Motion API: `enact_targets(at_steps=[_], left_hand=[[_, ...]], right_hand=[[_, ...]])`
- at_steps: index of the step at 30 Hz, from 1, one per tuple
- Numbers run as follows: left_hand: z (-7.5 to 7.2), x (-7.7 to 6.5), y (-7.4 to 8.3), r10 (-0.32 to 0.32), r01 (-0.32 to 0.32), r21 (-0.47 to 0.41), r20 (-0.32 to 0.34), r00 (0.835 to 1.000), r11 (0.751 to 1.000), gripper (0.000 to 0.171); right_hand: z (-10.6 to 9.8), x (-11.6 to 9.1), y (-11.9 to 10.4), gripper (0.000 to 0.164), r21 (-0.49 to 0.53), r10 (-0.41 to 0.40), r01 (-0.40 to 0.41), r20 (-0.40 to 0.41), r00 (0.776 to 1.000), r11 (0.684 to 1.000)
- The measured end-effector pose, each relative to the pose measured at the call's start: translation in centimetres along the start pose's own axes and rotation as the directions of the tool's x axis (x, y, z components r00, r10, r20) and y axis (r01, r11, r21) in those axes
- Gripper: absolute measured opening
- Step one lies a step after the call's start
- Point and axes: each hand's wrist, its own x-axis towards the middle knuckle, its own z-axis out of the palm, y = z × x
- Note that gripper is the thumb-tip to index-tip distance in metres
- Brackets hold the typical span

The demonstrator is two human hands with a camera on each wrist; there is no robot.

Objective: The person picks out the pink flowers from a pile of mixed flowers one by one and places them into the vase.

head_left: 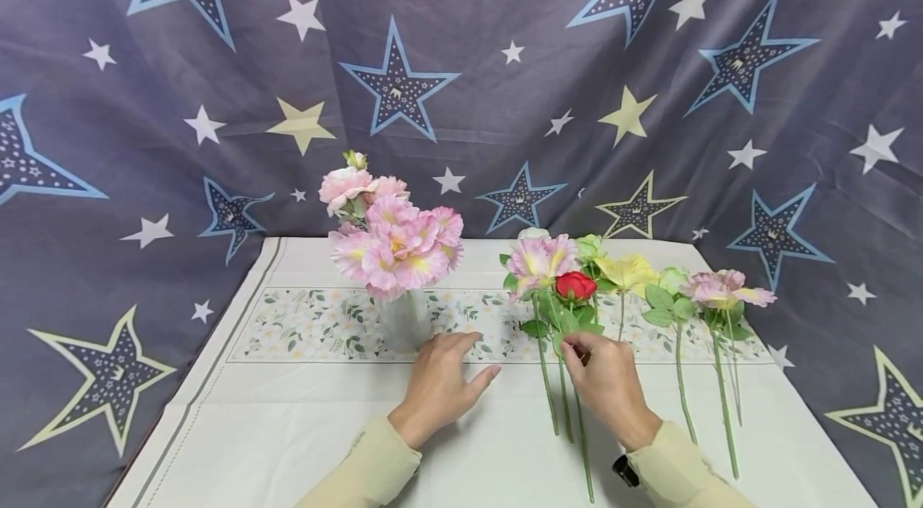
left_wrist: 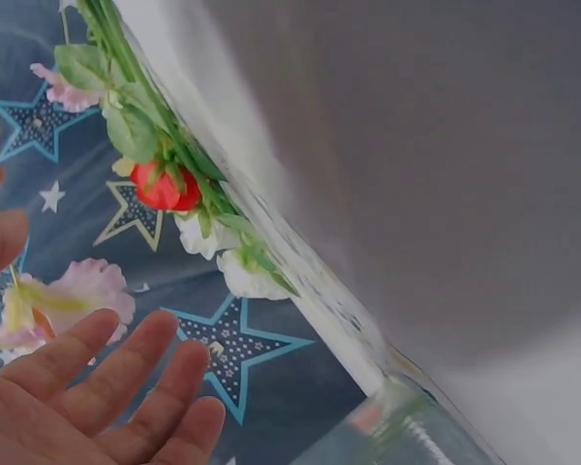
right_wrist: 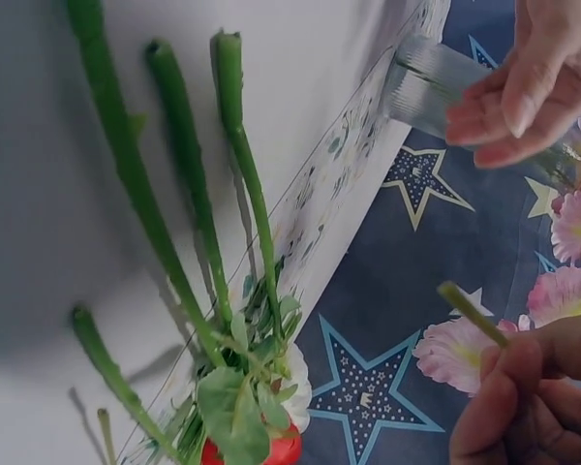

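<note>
My right hand (head_left: 606,380) pinches the thin green stem (right_wrist: 473,315) of a pink-and-yellow artificial flower (head_left: 541,261), whose bloom is raised over the cloth. The stem's cut end sticks out past the fingertips in the right wrist view. My left hand (head_left: 443,384), fingers extended and holding nothing, is by the base of a ribbed clear glass vase (head_left: 404,324); whether it touches the glass cannot be told. Large pink blooms (head_left: 400,243) and paler pink flowers (head_left: 349,187) stand in the vase. A red rose (head_left: 575,285) lies just beyond my right hand.
To the right lie a yellow flower (head_left: 630,274), a pale green one (head_left: 674,280) and another pink flower (head_left: 724,289), stems toward me. A white tablecloth (head_left: 288,428) with a floral band covers the table. A starry curtain (head_left: 461,75) hangs behind.
</note>
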Motion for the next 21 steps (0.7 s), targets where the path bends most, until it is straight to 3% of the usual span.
enact_targets(at_steps=[11, 21], left_hand=[[0.6, 1.3, 1.3, 0.001, 0.001, -0.092, 0.016, 1.000, 0.996, 0.048], [1.2, 2.4, 2.8, -0.014, 0.012, -0.180, -0.010, 1.000, 0.984, 0.039]], right_hand=[[1.0, -0.3, -0.9, 0.010, 0.020, -0.068, 0.068, -0.018, 0.998, 0.997], [1.6, -0.4, -1.5, 0.009, 0.028, -0.090, 0.091, -0.011, 0.996, 0.996]])
